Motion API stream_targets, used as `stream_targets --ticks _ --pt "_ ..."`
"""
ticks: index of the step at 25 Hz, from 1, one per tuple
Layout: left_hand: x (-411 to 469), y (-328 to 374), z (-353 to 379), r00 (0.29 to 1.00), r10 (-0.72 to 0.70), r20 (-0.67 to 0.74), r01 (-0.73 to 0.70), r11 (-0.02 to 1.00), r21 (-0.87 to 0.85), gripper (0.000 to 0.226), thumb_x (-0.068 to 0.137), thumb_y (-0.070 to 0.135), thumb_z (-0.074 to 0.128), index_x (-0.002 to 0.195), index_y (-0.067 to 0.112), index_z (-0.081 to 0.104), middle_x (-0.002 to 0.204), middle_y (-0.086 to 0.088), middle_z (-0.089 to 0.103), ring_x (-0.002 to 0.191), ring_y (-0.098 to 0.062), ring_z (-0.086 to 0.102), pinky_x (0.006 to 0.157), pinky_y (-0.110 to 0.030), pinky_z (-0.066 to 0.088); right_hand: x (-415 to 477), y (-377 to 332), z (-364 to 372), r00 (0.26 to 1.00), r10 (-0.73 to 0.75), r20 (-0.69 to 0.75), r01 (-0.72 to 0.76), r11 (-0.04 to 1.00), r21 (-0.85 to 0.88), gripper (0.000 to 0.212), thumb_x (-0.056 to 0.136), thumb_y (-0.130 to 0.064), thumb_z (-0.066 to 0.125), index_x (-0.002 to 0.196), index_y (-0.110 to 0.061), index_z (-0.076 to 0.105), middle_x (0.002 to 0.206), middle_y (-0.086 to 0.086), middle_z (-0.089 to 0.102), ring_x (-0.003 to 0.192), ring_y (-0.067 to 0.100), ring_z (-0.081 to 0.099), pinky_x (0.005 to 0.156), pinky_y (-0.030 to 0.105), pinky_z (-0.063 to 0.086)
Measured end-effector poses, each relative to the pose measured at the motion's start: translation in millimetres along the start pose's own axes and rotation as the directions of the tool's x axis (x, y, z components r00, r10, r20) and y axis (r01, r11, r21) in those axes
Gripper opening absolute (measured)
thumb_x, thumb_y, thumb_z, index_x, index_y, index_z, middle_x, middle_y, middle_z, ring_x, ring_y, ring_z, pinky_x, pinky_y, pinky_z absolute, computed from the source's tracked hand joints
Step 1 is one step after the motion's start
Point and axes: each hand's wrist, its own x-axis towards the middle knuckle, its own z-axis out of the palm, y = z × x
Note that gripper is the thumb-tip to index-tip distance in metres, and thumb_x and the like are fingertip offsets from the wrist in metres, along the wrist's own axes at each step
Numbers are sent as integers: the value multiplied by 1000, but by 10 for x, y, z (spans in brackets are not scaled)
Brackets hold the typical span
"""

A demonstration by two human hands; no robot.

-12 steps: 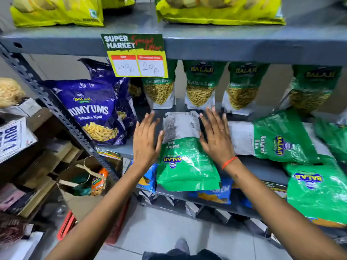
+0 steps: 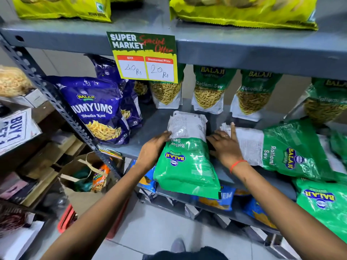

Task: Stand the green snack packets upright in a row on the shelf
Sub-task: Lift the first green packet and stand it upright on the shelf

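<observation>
A green Ratlami Sev packet (image 2: pixel 187 162) lies flat on the grey shelf (image 2: pixel 154 126), back side up, its lower end hanging over the front edge. My left hand (image 2: pixel 154 149) grips its left edge. My right hand (image 2: pixel 225 145) presses against its right side, fingers curled under, one finger pointing up. A second green packet (image 2: pixel 281 149) lies flat just right of that hand, and a third (image 2: pixel 323 205) sits lower right. Several green packets (image 2: pixel 210 91) stand upright in a row at the back of the shelf.
Purple Humyums bags (image 2: pixel 97 109) stand at the shelf's left end. A price card (image 2: pixel 144 57) hangs from the upper shelf, which carries yellow bags (image 2: pixel 242 10). Blue packets (image 2: pixel 216 199) fill the shelf below. A slotted metal upright (image 2: pixel 56 102) borders the left side.
Both hands have closed in from flat beside the packet to gripping its sides. The packet's near end has lifted slightly and shifted.
</observation>
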Motion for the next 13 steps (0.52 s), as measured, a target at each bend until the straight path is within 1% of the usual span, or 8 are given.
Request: stream_targets --ticks 2,4,5,7,8,10,12,13 --pt "78 121 -114 991 -95 -99 78 984 -162 51 81 40 39 128 20 47 131 -9 58 115 -30 58 89 -39 52 -33 63 69 986 -32 -165 33 999 5 46 60 -21 71 105 -14 63 89 7 74 92 27 67 111 48 -6" --pt "249 266 -278 932 -346 -112 273 870 -411 44 90 33 45 125 7 49 122 -16 61 111 -33 60 85 -30 48 -12 68 45 964 6 -265 21 995 99 35 76 -28 52 107 -13 60 90 9 73 90 27 67 113 49 7" --pt "355 287 -360 901 -406 -151 309 847 -433 39 92 28 47 120 1 51 115 -22 63 104 -33 61 81 -29 46 54 51 1 962 35 -272 9 987 158 36 82 -34 46 105 -10 60 92 11 72 92 28 66 113 50 18" --pt "528 196 -460 910 -378 -170 277 860 -428 27 92 27 47 105 4 49 92 -28 64 82 -34 62 70 -39 49 252 -8 -116 984 81 -160 -16 928 372 48 85 -47 42 107 -6 56 107 19 66 104 33 60 106 49 36" --pt "587 154 -498 916 -381 -127 282 836 -471 20 92 30 47 98 11 45 85 -24 60 75 -32 61 70 -44 53 355 -28 -162 992 92 -83 -36 858 512 52 86 -48 43 114 -5 52 119 21 61 113 34 56 104 48 40" --pt "656 13 -542 913 -406 -43 313 763 -566 11 95 24 45 95 16 38 90 -15 54 83 -24 57 76 -49 55 510 -78 -200 997 54 52 -75 661 747 50 88 -36 52 127 -9 39 133 18 51 123 31 49 104 45 41" --pt "659 -34 -578 904 -428 7 326 677 -660 8 96 16 43 97 12 36 100 -11 53 91 -21 54 74 -39 53 562 -151 -175 988 3 156 -141 451 881 56 84 -24 62 129 -12 32 133 11 51 122 24 49 103 41 41" --pt "647 -35 -580 904 -426 28 324 642 -695 8 96 14 44 99 12 37 100 -7 55 91 -17 54 73 -33 52 571 -184 -158 978 2 207 -193 377 906 61 81 -19 66 130 -13 31 131 7 51 119 20 49 100 37 42"
